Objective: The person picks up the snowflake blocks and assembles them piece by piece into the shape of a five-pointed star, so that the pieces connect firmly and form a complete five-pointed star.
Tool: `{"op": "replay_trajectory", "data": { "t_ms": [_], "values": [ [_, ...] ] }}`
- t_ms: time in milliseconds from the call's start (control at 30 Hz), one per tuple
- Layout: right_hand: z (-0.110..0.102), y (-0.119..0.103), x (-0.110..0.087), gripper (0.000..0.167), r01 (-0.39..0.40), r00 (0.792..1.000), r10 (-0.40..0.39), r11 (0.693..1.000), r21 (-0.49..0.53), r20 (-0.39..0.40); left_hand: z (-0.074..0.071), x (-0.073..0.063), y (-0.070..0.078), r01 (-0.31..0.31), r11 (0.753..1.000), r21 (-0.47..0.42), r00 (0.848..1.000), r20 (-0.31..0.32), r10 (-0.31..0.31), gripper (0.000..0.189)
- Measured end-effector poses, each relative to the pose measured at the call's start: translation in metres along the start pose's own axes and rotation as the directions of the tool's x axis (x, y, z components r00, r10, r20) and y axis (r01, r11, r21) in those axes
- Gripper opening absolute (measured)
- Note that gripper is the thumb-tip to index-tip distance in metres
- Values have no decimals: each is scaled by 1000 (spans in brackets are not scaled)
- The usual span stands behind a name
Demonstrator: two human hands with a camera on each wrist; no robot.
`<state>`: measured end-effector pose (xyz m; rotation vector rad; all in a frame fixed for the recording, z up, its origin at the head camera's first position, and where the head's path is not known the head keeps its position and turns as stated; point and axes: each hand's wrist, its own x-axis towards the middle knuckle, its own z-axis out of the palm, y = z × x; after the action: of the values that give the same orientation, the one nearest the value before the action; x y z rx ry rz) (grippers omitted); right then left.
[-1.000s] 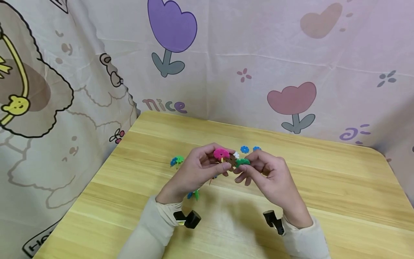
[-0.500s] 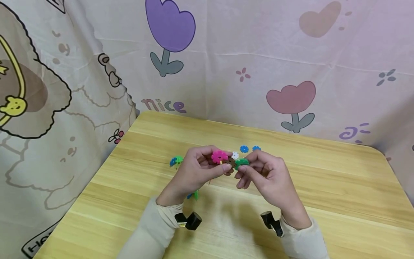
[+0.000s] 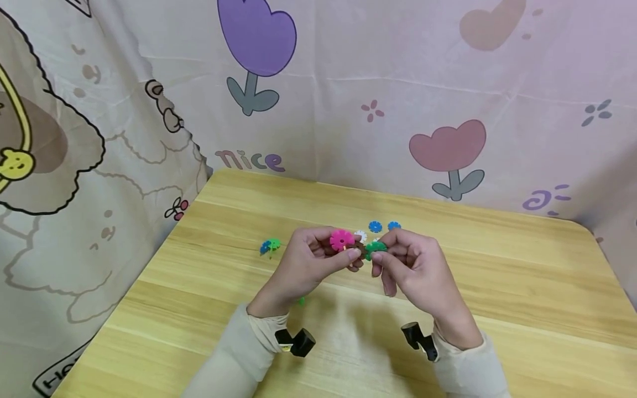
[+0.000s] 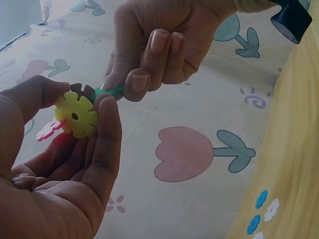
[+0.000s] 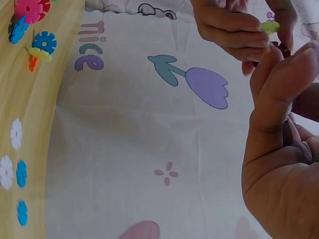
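Observation:
In the head view my left hand (image 3: 311, 262) holds a small cluster of notched plastic snowflake discs above the table. A pink disc (image 3: 341, 240) is on its left side and a brown disc (image 3: 359, 251) on its right. The left wrist view also shows a yellow disc (image 4: 75, 114) in this cluster, between my thumb and fingers. My right hand (image 3: 415, 273) pinches a green disc (image 3: 376, 248) between thumb and index finger, right at the edge of the brown one. Fingers hide part of the green and brown discs.
Loose blue discs (image 3: 375, 226) and white discs (image 5: 16, 133) lie on the wooden table (image 3: 497, 287) beyond the hands. A joined green-and-blue piece (image 3: 271, 245) stands left of my left hand. More joined pieces, one with a blue disc (image 5: 45, 43), show in the right wrist view.
Both hands stay together at the discs. My left hand and the cluster have shifted slightly right, and lower fingers of my right hand have extended downward. The left wrist now covers more of a green piece.

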<state>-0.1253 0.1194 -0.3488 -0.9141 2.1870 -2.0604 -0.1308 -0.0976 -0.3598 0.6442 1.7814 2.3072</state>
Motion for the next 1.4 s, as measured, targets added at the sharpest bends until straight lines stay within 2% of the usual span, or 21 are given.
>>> {"op": "replay_trajectory", "data": {
  "t_ms": [333, 467, 700, 900, 1133, 1300, 1400],
  "values": [
    [2, -4, 1, 12, -115, 993, 115, 993, -23, -15, 1, 1, -2, 40, 999, 21, 999, -1, -40, 18],
    [1, -5, 0, 12, -132, 991, 132, 990, -41, -11, 0, 1, -2, 61, 998, 21, 998, 11, -61, 18],
    [2, -2, 2, 12, -160, 987, 161, 987, -27, 25, -2, 1, -2, 65, 998, 2, 998, -15, -64, 17],
    [4, 0, 3, 11, -149, 988, 149, 989, -11, 29, -3, 1, -1, 62, 998, 24, 998, -21, -61, 17],
    [7, 2, 5, 4, -141, 988, 140, 990, 24, 59, -10, 0, 2, 80, 988, 135, 996, -54, -73, 22],
    [2, 4, 4, 17, -98, 992, 102, 994, -55, 72, -11, 0, 3, 81, 987, 140, 995, -71, -72, 25],
    [-2, 5, 3, 10, -57, 996, 64, 994, -97, 68, -11, 1, 3, 64, 990, 123, 996, -72, -56, 25]
  ]
}}
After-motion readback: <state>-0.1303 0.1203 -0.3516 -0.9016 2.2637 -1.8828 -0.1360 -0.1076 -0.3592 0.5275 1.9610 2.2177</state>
